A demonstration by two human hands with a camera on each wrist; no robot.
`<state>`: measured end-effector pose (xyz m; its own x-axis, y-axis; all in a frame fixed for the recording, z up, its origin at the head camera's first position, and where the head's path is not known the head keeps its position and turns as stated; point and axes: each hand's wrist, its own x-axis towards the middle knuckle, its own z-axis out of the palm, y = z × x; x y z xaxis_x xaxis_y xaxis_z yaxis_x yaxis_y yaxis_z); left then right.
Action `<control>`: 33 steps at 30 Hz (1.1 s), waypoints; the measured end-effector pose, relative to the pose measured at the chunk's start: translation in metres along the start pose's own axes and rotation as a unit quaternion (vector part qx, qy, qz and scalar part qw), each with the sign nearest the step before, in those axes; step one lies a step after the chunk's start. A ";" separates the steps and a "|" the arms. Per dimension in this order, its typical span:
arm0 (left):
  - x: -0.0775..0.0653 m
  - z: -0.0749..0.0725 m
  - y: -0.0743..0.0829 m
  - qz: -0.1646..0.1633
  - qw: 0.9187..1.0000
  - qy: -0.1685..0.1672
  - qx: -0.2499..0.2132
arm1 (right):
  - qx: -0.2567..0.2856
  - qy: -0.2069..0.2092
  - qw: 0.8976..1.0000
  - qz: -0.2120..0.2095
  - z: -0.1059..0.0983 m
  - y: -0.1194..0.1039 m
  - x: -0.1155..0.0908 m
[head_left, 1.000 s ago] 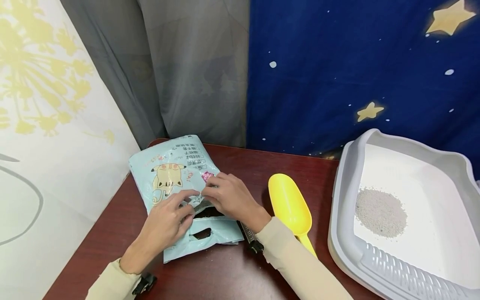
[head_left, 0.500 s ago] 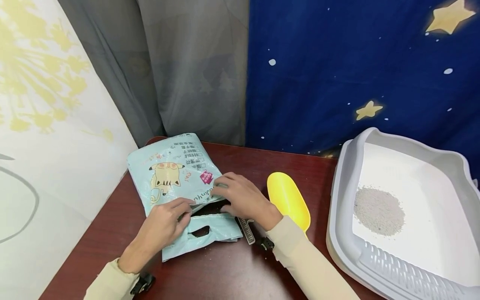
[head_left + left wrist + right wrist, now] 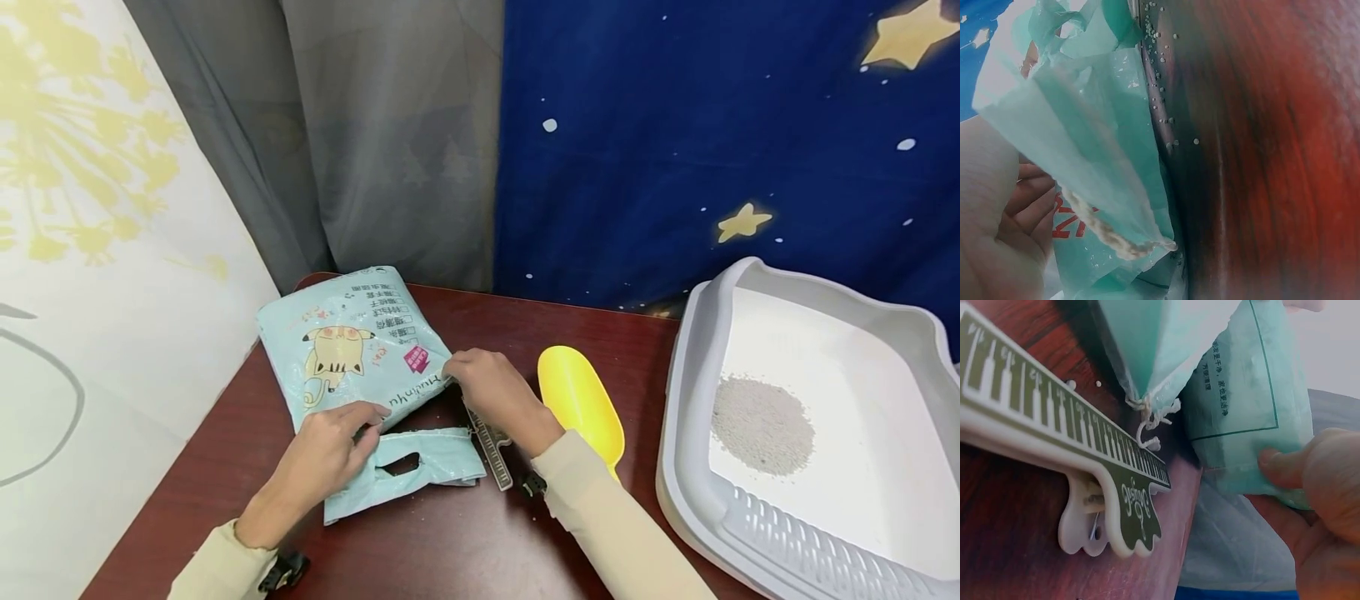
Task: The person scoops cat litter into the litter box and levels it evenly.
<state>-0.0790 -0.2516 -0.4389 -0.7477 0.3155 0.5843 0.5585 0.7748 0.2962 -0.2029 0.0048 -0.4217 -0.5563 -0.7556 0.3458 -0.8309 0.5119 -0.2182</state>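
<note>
A light blue cat litter bag (image 3: pixel 352 350) with a cartoon cat lies at the table's back left. My right hand (image 3: pixel 495 392) pinches its near right corner; in the right wrist view the thumb (image 3: pixel 1282 467) presses on the plastic. At the near left edge of the bag, my left hand (image 3: pixel 326 446) holds the plastic with bent fingers. A strip with a handle hole (image 3: pixel 442 454) lies in front, a dark gap between it and the bag; whether they join under my left hand is hidden. Beneath my right wrist lies a long clip (image 3: pixel 491 454) with a keyboard pattern.
A yellow scoop (image 3: pixel 577 400) lies right of my right hand. Farther right stands a grey litter box (image 3: pixel 678 433) with a small heap of litter (image 3: pixel 761 425). Loose granules (image 3: pixel 1160 59) dot the table beside the bag. Curtains (image 3: pixel 405 150) hang behind the table.
My right hand has shifted right, from the middle of the bag's near edge to its corner. That edge now lies flatter, and more of the clip shows. The left hand has moved slightly.
</note>
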 end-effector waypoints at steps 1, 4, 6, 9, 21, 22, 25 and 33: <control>0.000 0.000 0.000 -0.007 1.000 -0.002 -0.003 | 0.004 -0.001 1.000 0.005 0.000 0.001 0.000; 0.000 -0.001 -0.002 -0.024 1.000 -0.008 -0.017 | 0.027 -0.002 0.999 0.017 0.001 0.002 0.000; 0.001 -0.002 -0.003 -0.034 0.999 -0.013 -0.025 | 0.043 -0.001 0.999 0.024 0.002 0.003 0.001; 0.003 -0.002 -0.007 -0.052 0.998 -0.019 -0.036 | 0.070 0.006 0.997 0.040 0.002 0.005 0.003; 0.014 -0.011 -0.019 -0.154 0.981 -0.077 -0.094 | 0.153 -0.028 0.973 0.167 -0.002 0.001 0.018; 0.016 -0.011 -0.020 -0.158 0.979 -0.084 -0.095 | 0.156 -0.036 0.972 0.173 -0.002 0.002 0.020; 0.019 -0.012 -0.022 -0.161 0.977 -0.100 -0.100 | 0.166 -0.056 0.967 0.183 0.000 0.008 0.023; 0.026 -0.008 -0.022 -0.103 0.984 -0.124 -0.075 | 0.210 -0.063 0.953 0.208 0.032 0.033 0.024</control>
<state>-0.1078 -0.2647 -0.4240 -0.9046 0.2991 0.3038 0.4194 0.7521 0.5084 -0.2436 -0.0098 -0.4500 -0.8134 -0.5802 0.0426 -0.4553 0.5892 -0.6675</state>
